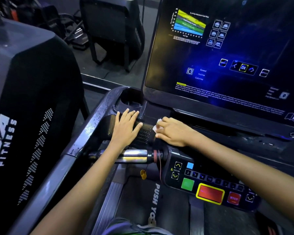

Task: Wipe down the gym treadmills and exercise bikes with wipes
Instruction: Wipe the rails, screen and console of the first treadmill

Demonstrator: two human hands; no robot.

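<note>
- Head camera view showed a person leaning over a treadmill console, both bare forearms stretched across it.
- Left hand lay flat, fingers straight and spread, palm down on the console's dark housing near its left edge, fingertips reaching the rim of the cup holder.
- Cup holder, a round recess at the console's front-left corner, looked dark inside; its contents could not be made out.
- Right hand sat just beside the left, fingers curled over a small white wipe, pressing it to the ledge below the display screen.
- Perforated grille lay between the two hands.
- Chrome handlebar ran under the left wrist, a red cord hanging from it.
- Button panel with green, red and yellow keys sat beneath the right forearm.
- Neighbouring machine marked "FITNESS" stood off the console's left edge.
</note>
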